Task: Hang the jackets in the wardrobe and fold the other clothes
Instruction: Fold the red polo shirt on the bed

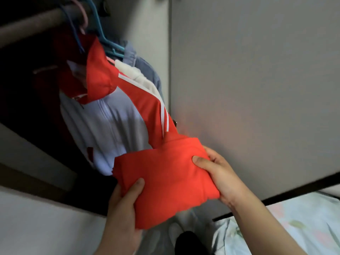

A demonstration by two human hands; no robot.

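A folded red garment [165,181] is held in front of the open wardrobe. My left hand [123,210] grips its lower left edge, thumb on top. My right hand [219,177] grips its right side, thumb pressed on the top face. Behind it a red and white jacket [117,111] with white stripes hangs from a hanger on the wardrobe rail [36,23]. To its right hang a white fleecy garment [136,74] and a blue one [147,69] on teal hangers [110,45].
The grey wardrobe door [248,80] fills the right side. A bed with a pale floral sheet [294,223] lies at lower right. The wardrobe interior at the left is dark. A dark object [187,242] sits on the floor below.
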